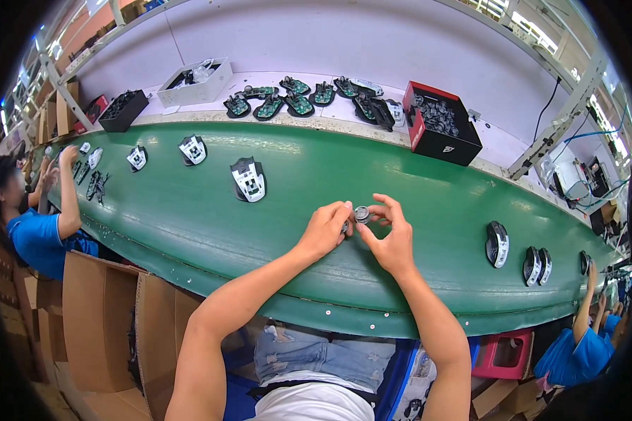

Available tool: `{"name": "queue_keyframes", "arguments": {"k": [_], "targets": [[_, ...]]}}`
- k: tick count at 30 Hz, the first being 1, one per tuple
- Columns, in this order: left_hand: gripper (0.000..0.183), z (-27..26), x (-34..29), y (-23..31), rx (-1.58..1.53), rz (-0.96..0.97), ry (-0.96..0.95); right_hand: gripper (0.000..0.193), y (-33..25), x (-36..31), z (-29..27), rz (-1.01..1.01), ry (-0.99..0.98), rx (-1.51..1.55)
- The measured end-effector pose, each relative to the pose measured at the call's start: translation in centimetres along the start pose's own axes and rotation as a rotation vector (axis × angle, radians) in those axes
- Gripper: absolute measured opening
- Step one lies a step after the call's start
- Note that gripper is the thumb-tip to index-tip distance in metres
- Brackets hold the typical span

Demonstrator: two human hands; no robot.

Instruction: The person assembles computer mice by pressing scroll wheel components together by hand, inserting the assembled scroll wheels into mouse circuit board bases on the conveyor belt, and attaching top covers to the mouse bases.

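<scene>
Pinching a small round grey part between thumb and fingertips of the right hand, closed just to the width of that part. Holding the left hand right beside, fingers drawn together, apparently on a second grey piece, mostly hidden by the fingertips. Held above the green belt, apart from everything lying there, so judged as mid-step: in hand, not fitted to anything. Can see up and left of the grip a black-and-white mouse shell, with cutouts open in the white frame, and two more shells farther that way. Can see off to the right of the grip at least three tilted shells; cannot tell how complete. Looks far from finished, judging by the loose dark parts filling the red-and-black box beyond the right hand, and by the uncovered green circuit boards beyond the left hand
</scene>
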State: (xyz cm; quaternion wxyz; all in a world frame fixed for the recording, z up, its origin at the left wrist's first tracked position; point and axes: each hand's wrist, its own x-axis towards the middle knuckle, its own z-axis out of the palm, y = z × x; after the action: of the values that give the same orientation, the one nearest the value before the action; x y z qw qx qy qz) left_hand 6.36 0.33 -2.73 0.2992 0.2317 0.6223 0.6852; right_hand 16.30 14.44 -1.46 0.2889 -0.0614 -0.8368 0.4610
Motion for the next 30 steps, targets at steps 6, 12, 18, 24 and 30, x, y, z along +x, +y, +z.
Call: {"name": "queue_keyframes", "arguments": {"k": [6,12,18,24,30], "targets": [[0.04,-0.5,0.6,-1.0,0.186,0.1,0.096,0.061,1.9,0.1,-0.1,-0.036,-0.021,-0.117],[0.035,-0.8,0.7,-1.0,0.207,0.158,0.14,0.06,2.0,0.2,-0.2,-0.072,-0.063,-0.295],[0.033,-0.8,0.8,-1.2,0.209,0.173,0.145,0.059,2.7,0.0,-0.2,-0.062,-0.097,-0.323],[0.024,-0.7,0.8,-1.3,0.23,0.224,0.131,0.056,2.7,0.2,-0.5,-0.064,-0.101,-0.334],[0.025,-0.7,0.7,-1.2,0.258,0.21,0.12,0.055,2.8,0.4,-0.9,-0.082,-0.137,-0.352]]}}
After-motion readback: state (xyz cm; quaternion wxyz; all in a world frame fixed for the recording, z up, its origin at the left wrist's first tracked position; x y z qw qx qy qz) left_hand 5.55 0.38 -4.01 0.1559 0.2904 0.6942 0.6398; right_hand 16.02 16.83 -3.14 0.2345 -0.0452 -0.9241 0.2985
